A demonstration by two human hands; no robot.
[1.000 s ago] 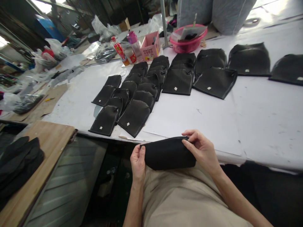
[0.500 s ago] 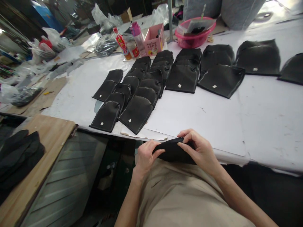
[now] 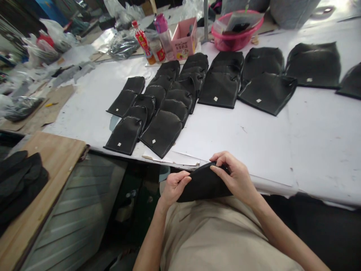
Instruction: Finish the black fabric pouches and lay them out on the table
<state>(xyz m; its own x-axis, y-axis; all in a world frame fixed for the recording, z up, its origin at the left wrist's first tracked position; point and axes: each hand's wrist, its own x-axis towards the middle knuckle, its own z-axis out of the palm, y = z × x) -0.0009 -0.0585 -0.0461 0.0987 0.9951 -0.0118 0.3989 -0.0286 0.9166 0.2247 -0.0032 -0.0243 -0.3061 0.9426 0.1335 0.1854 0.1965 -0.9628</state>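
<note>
Between my hands, in front of my body at the table's near edge, is a black sheet-like piece [image 3: 201, 185] with a curved upper rim. My left hand [image 3: 176, 187] is closed on its left end, thumb along the rim. My right hand [image 3: 232, 174] pinches the rim farther right between thumb and fingers. On the white table beyond lie several black flat panels in overlapping rows, among them a front panel [image 3: 162, 131] with a small white square label. Another labelled panel [image 3: 267, 92] lies farther right.
A pink basin [image 3: 231, 43], a pink box [image 3: 184, 39] and a red-capped bottle [image 3: 143, 43] stand at the back of the white table [image 3: 220, 135]. To the left, a wooden board [image 3: 53, 154] holds dark folded material [image 3: 21, 184]. Plastic bags [image 3: 45, 41] lie at the far left.
My left hand has turned and tightened at the left end, and more of the black piece's face shows below the rim. My right hand keeps its pinch. The view has shifted slightly.
</note>
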